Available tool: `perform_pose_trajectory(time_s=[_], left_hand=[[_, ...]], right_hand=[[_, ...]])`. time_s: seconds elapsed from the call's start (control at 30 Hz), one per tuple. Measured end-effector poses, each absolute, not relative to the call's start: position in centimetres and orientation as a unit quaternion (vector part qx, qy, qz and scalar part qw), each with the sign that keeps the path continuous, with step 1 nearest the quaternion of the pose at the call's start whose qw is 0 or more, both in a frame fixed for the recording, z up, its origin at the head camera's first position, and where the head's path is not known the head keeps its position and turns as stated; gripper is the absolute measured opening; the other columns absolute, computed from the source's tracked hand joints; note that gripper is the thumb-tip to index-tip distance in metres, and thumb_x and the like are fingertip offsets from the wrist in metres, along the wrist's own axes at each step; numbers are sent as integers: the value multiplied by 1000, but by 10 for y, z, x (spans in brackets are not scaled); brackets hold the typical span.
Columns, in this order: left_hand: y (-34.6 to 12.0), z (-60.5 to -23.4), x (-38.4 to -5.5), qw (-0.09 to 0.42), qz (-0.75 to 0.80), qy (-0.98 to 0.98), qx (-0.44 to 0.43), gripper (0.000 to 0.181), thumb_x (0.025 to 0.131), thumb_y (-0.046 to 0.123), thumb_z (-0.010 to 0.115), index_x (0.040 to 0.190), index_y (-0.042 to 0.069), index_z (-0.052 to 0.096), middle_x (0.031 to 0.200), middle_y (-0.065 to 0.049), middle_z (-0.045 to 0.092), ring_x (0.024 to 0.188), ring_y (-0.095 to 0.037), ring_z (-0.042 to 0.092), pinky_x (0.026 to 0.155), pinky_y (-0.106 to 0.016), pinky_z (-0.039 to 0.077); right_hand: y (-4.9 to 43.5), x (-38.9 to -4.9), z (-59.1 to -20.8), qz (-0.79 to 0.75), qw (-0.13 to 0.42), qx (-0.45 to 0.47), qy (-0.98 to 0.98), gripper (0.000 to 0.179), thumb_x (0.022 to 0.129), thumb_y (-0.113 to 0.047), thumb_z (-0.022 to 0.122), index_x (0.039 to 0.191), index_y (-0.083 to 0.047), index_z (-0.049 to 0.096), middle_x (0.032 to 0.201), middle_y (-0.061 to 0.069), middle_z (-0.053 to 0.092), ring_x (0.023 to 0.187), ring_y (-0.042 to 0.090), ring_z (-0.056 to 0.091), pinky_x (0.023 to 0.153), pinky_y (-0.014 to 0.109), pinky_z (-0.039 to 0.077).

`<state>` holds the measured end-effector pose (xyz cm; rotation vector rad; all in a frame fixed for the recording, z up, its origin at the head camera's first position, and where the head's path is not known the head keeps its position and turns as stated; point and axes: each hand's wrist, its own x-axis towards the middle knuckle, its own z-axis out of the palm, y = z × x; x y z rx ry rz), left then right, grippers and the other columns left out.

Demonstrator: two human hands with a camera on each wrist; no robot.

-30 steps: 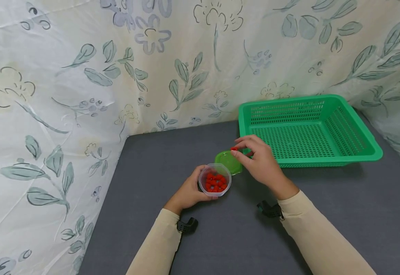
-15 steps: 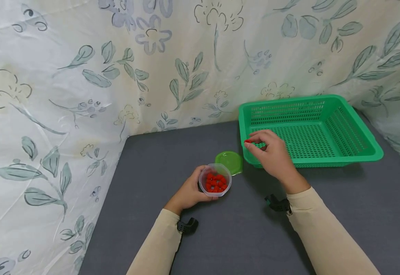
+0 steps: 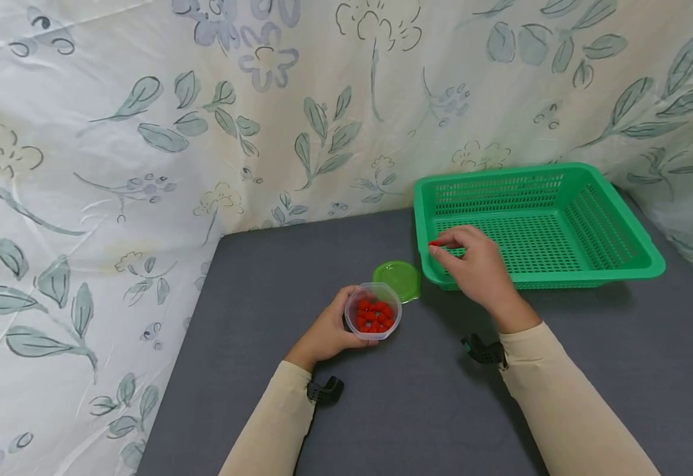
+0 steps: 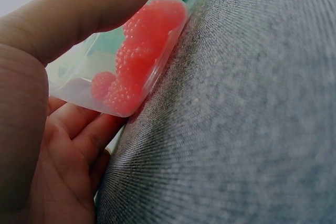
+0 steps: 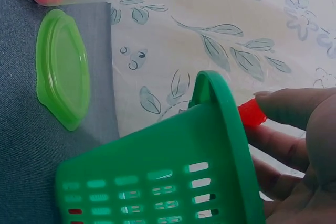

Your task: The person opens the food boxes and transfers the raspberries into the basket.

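My left hand grips a clear plastic container on the table, with the thumb on one side and fingers on the other. Several red raspberries lie inside it. My right hand pinches one raspberry between thumb and fingertips, just over the left rim of a green basket. In the right wrist view that raspberry shows just past the basket's rim. A green lid lies on the table behind the container, partly overlapped by it in the head view.
Through the basket's lower slots in the right wrist view, a bit of red shows. Dark grey cloth covers the table. A flowered curtain hangs along the table's back and left sides.
My right hand, pinching the raspberry, has moved right from above the lid to the basket's left rim, slowing at the end. The left hand and container have stayed in place.
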<state>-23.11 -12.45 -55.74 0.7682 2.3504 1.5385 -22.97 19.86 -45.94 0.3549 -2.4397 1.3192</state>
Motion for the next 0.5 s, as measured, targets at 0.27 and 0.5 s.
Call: perform_pose_trajectory(time_s=[0.27,0.5], left_hand=[[-124,-559,-232,116,528,799,264,96,80,17,101,157,20,43,152,6,58,139,-13,51,120,-45,36],[-124,-559,-231,115,527,800,263,97,80,17,101,157,20,42,152,7,57,140,-13,51,120,-46,35]], right_hand=[[202,-227,-458,413,139,101,-894,20,107,-20,74,112,-1,77,123,18,67,114,44,62,90,60,51],[203,-229,-459,400,119,95,-904,25,108,-22,73,118,0,77,127,19,66,118,45,62,91,61,51]])
